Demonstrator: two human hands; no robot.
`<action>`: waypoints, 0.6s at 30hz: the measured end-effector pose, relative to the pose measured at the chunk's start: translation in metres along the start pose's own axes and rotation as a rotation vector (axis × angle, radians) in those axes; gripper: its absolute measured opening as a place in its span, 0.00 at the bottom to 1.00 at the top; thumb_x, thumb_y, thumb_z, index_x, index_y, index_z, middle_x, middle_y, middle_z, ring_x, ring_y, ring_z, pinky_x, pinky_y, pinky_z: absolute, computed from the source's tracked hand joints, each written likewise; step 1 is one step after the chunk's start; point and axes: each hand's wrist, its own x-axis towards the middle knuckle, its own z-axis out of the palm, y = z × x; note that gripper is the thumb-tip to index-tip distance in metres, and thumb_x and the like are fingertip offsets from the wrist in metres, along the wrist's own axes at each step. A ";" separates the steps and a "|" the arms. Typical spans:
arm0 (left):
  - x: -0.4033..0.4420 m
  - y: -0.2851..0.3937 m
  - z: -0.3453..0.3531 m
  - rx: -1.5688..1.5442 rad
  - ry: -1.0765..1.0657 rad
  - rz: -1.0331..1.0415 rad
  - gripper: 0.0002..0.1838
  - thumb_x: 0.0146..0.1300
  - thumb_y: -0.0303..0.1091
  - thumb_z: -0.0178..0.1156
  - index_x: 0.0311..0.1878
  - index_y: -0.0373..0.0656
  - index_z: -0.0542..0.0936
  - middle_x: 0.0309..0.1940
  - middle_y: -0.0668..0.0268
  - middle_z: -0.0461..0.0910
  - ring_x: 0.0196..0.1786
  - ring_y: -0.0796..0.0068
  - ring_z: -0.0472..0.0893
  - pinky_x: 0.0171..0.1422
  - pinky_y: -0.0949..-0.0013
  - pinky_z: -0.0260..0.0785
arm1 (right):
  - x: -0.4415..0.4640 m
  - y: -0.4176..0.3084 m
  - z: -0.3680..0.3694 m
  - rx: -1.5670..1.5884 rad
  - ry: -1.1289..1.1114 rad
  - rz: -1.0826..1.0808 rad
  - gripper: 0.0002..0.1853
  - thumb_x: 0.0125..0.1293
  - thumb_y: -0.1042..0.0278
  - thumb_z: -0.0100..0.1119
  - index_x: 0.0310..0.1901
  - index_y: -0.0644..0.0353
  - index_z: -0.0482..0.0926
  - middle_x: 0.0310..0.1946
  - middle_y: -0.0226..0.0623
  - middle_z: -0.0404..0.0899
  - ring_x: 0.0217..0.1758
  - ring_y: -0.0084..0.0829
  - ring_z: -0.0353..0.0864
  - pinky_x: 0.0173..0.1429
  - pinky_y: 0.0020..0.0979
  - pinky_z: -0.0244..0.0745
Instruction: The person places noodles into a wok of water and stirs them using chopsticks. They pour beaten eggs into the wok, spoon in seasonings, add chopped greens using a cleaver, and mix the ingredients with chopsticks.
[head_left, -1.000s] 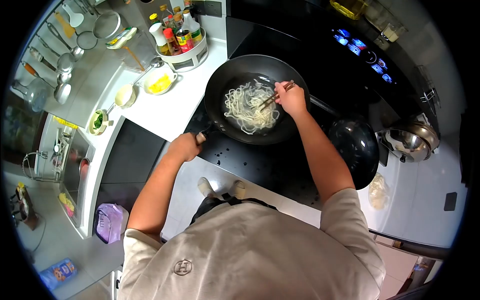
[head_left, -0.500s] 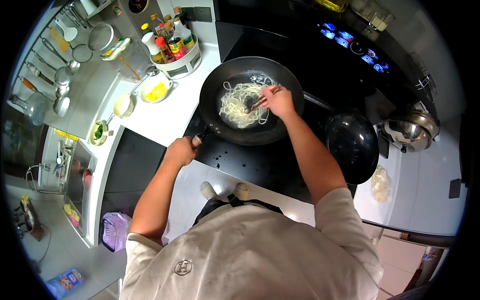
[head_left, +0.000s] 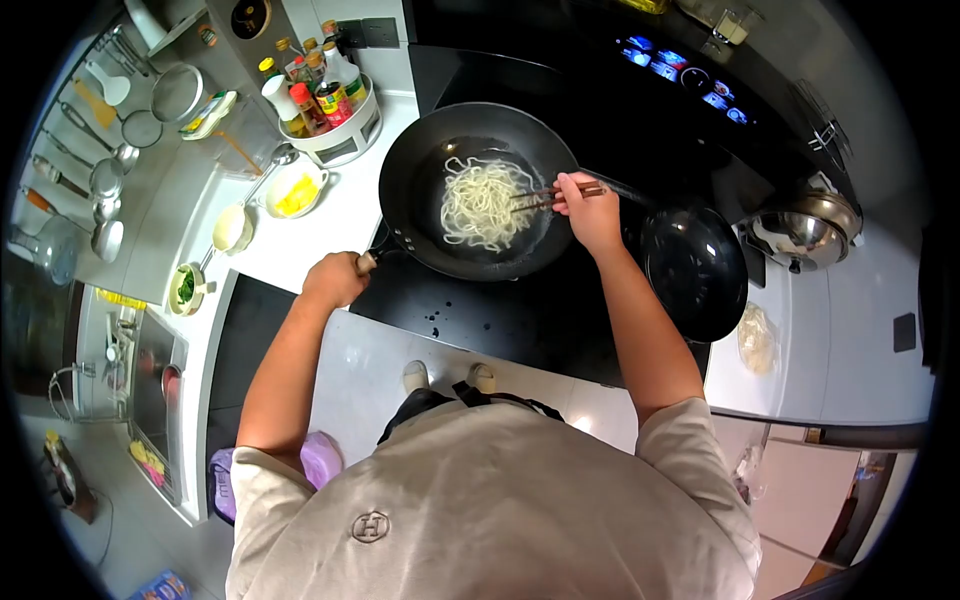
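Observation:
Pale noodles [head_left: 484, 205] lie in a loose heap in a large black wok [head_left: 415, 170] on the dark cooktop. My left hand [head_left: 337, 280] is wrapped round the wok's wooden-ended handle [head_left: 368, 262]. At the wok's right rim, my right hand [head_left: 592, 210] grips brown chopsticks [head_left: 548, 198], held slightly apart, with their tips at the right side of the noodles. Some noodle strands spread toward the wok's back wall.
Left on the white counter are a bowl of yellow food [head_left: 297, 192], a pale bowl [head_left: 232, 229], a bowl of greens [head_left: 186, 288] and a rack of bottles [head_left: 345, 130]. A black lid [head_left: 695, 270] and steel pot [head_left: 800, 235] stand right.
My right hand has drawn the chopsticks to the right, away from the middle of the noodles. The noodles now sit in a more compact heap. The whole view has shifted.

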 end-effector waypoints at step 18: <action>0.056 -0.043 -0.004 -0.057 -0.118 0.332 0.16 0.59 0.40 0.59 0.44 0.38 0.82 0.42 0.50 0.83 0.48 0.49 0.81 0.55 0.57 0.73 | -0.015 -0.018 0.073 0.087 0.018 0.122 0.15 0.69 0.61 0.57 0.33 0.66 0.81 0.23 0.36 0.81 0.22 0.23 0.80 0.29 0.25 0.76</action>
